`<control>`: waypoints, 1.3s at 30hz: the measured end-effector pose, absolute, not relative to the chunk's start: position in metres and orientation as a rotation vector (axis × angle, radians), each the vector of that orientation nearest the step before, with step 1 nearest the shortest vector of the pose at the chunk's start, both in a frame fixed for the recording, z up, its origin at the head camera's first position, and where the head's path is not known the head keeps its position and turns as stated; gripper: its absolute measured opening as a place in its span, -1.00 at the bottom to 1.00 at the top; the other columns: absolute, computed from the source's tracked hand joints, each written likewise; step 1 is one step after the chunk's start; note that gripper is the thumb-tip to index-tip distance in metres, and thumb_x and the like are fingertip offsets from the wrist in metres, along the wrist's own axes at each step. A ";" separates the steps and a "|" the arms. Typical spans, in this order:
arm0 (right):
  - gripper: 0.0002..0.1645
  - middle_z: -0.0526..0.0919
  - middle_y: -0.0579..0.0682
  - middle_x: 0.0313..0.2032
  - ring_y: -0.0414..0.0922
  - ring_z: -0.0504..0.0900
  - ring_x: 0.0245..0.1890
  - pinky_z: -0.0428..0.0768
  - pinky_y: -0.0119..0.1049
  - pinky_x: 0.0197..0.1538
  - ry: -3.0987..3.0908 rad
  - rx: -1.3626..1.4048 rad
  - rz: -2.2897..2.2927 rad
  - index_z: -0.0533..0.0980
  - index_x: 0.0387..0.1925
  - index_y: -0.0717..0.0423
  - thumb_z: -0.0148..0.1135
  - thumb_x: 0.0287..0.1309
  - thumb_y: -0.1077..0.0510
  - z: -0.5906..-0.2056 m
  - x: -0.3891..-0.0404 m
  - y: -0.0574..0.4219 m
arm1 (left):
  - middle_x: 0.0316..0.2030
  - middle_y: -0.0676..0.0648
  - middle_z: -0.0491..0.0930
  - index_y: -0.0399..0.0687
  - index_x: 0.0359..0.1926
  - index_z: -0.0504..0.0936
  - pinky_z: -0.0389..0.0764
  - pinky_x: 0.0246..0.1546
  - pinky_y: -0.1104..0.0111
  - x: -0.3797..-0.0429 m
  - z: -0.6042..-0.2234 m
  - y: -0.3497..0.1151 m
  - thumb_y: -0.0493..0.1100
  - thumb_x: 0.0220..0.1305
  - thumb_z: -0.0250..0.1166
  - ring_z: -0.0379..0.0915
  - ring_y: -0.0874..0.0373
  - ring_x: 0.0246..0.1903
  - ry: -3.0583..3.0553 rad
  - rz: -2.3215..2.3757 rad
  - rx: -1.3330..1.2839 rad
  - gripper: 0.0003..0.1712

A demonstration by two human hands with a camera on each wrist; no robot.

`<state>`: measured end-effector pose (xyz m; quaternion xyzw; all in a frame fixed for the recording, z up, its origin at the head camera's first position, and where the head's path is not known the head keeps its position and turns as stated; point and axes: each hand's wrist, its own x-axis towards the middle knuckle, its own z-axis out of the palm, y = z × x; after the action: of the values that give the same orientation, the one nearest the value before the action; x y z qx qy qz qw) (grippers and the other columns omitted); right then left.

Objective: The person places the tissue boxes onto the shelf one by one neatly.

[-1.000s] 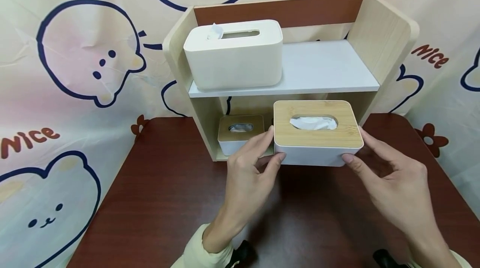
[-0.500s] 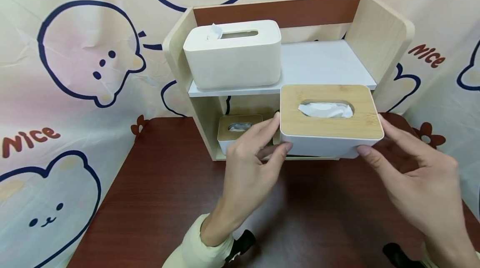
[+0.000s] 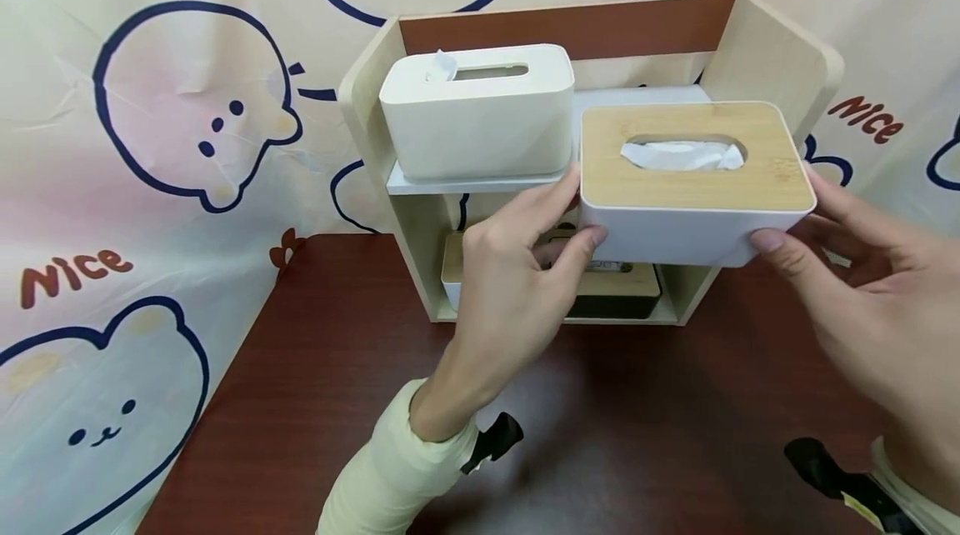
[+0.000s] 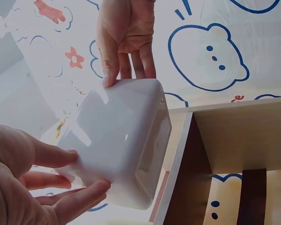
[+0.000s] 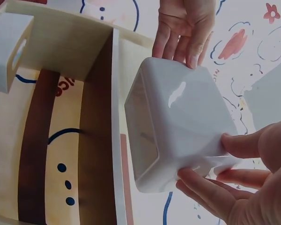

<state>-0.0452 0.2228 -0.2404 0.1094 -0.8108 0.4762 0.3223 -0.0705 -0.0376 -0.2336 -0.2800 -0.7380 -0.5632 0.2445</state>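
In the head view, a white tissue box (image 3: 675, 233) with a bamboo lid (image 3: 690, 189) and white tissue in its oval slot is held in the air before the upper shelf. My left hand (image 3: 513, 285) grips its left end, thumb at the front. At the right end, my right hand (image 3: 870, 277) holds it in the same way. Both wrist views show the box's plain white underside (image 4: 114, 126), with fingertips of both hands on it. A larger all-white tissue box (image 3: 480, 131) stands on the left of the upper shelf, a tissue tip poking from its slot.
The two-tier wooden shelf (image 3: 776, 60) stands at the back of a dark brown table (image 3: 337, 368). On its lower tier sit a dark box with a wooden lid (image 3: 618, 297) and a small white wood-lidded box (image 3: 452, 272), both partly hidden. A patterned cloth hangs behind.
Both hands have lifted the bamboo-lidded tissue box up and slightly right, from before the lower tier to before the upper shelf. The dark box below has come into view.
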 end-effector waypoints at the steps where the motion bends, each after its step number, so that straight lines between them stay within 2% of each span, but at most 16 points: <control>1: -0.20 0.67 0.08 0.36 -0.35 0.78 0.05 0.64 -0.66 0.02 -2.133 0.260 1.248 0.53 0.45 -0.09 0.42 0.26 0.48 -0.239 -0.048 0.224 | 0.18 -0.19 0.75 -0.26 0.40 0.59 0.75 -0.02 0.51 -0.073 -0.232 -0.036 -0.41 0.34 0.47 0.75 0.16 0.13 -2.021 -1.528 -0.767 -0.39; 4: -0.20 0.66 -0.01 0.38 -0.40 0.74 0.08 0.60 -0.67 -0.03 -2.158 0.194 1.214 0.51 0.47 -0.21 0.43 0.30 0.41 -0.235 -0.056 0.228 | 0.20 -0.18 0.75 -0.26 0.40 0.59 0.75 -0.06 0.53 -0.081 -0.226 -0.031 -0.37 0.36 0.47 0.74 0.17 0.15 -2.057 -1.453 -0.759 -0.40; 8: -0.24 0.63 -0.03 0.41 -0.39 0.73 0.13 0.61 -0.68 -0.05 -2.161 0.197 1.219 0.51 0.47 -0.22 0.41 0.34 0.36 -0.228 -0.067 0.229 | 0.23 -0.17 0.74 -0.23 0.41 0.59 0.75 -0.08 0.54 -0.094 -0.220 -0.025 -0.31 0.38 0.48 0.73 0.18 0.19 -2.112 -1.362 -0.726 -0.40; 14: -0.29 0.68 -0.08 0.34 -0.48 0.74 0.00 0.62 -0.73 -0.07 -2.163 0.092 1.285 0.54 0.44 -0.24 0.45 0.34 0.27 -0.218 -0.084 0.230 | 0.28 -0.14 0.71 -0.18 0.45 0.55 0.75 0.01 0.51 -0.112 -0.214 -0.016 -0.30 0.41 0.46 0.69 0.17 0.26 -2.161 -1.381 -0.682 -0.37; 23: -0.39 0.80 -0.10 0.12 -0.39 0.83 -0.09 0.72 -0.57 -0.12 -2.008 0.142 1.642 0.67 0.30 0.05 0.49 0.23 0.40 -0.211 -0.114 0.233 | 0.22 -0.11 0.75 -0.15 0.44 0.59 0.75 0.10 0.42 -0.137 -0.214 -0.005 -0.28 0.46 0.41 0.68 0.20 0.25 -2.202 -1.343 -0.607 -0.44; 31: -0.40 0.82 -0.08 0.11 -0.42 0.82 -0.16 0.72 -0.55 -0.16 -1.985 0.086 1.636 0.68 0.28 0.06 0.49 0.21 0.41 -0.214 -0.132 0.231 | 0.25 -0.10 0.73 -0.12 0.46 0.57 0.69 0.13 0.52 -0.150 -0.210 0.004 -0.21 0.48 0.41 0.71 0.21 0.22 -2.313 -1.228 -0.503 -0.42; 35: -0.39 0.80 -0.03 0.17 -0.43 0.81 -0.12 0.69 -0.61 -0.18 -2.039 0.016 1.536 0.66 0.31 -0.07 0.50 0.25 0.33 -0.213 -0.135 0.227 | 0.16 -0.08 0.79 -0.12 0.37 0.66 0.69 0.14 0.49 -0.155 -0.209 0.006 -0.21 0.48 0.41 0.76 0.20 0.15 -2.316 -1.187 -0.488 -0.51; 39: -0.39 0.73 0.07 0.27 -0.45 0.79 -0.06 0.65 -0.69 -0.18 -2.132 -0.047 1.367 0.61 0.36 -0.21 0.48 0.33 0.22 -0.213 -0.138 0.223 | -0.01 -0.03 0.84 -0.09 0.17 0.72 0.70 0.02 0.41 -0.158 -0.208 0.006 -0.19 0.49 0.40 0.79 0.22 -0.01 -2.323 -1.120 -0.472 -0.70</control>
<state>-0.1382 0.2228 -0.2125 -0.0178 -0.8030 0.5149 0.2997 -0.1583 0.0065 -0.2080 -0.1740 -0.8562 -0.4130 0.2570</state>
